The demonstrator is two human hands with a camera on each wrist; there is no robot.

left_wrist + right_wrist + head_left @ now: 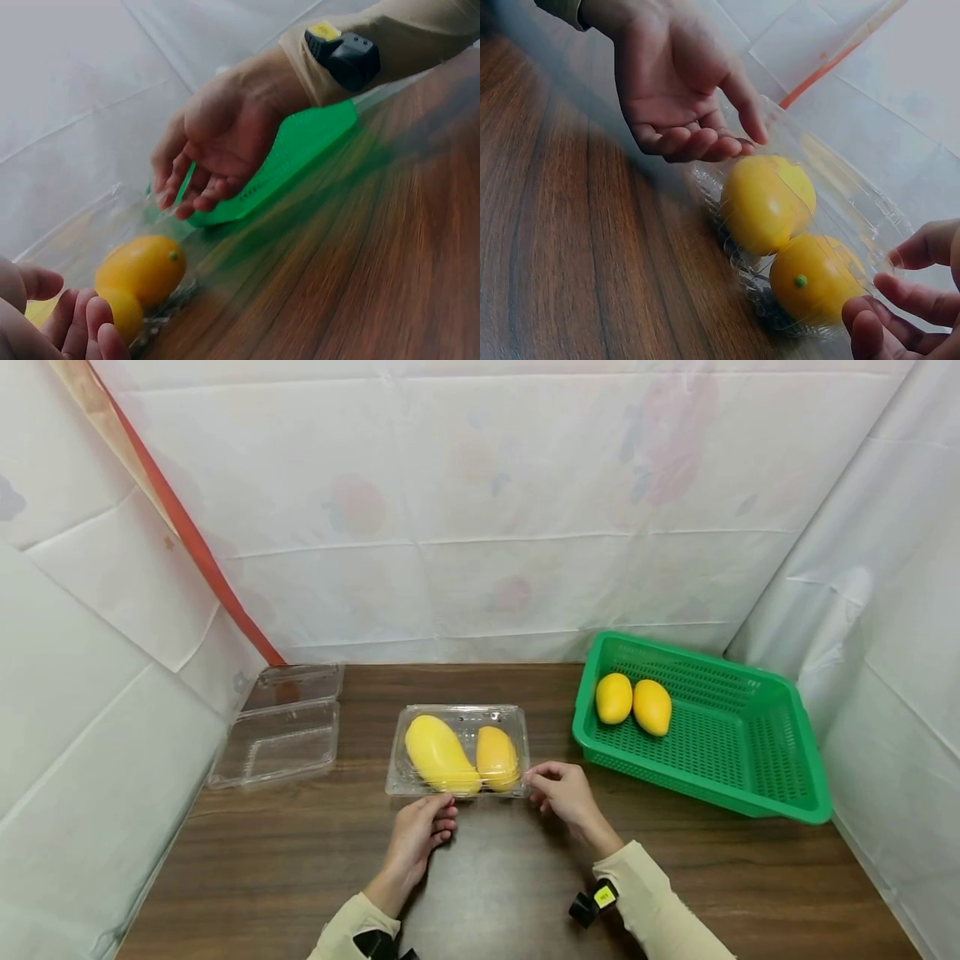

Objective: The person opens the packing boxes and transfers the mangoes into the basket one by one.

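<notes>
A clear plastic clamshell box (397, 777) lies on the wooden table, holding a large yellow mango (438, 753) and a smaller orange-yellow mango (497, 758). Its transparent lid (832, 161) slants over the fruit, with the lid's edge apart from the base in the right wrist view. My left hand (420, 839) pinches the front edge between thumb and fingers, left of its middle. At the front right corner, my right hand (564, 795) pinches the lid between thumb and index finger, its other fingers loosely curled.
A green plastic basket (738, 760) stands to the right, with two mangoes (652, 707) at its left end. Another clear clamshell box (288, 743) lies opened out at the left. White patterned sheets (480, 510) hang behind the table and along both sides.
</notes>
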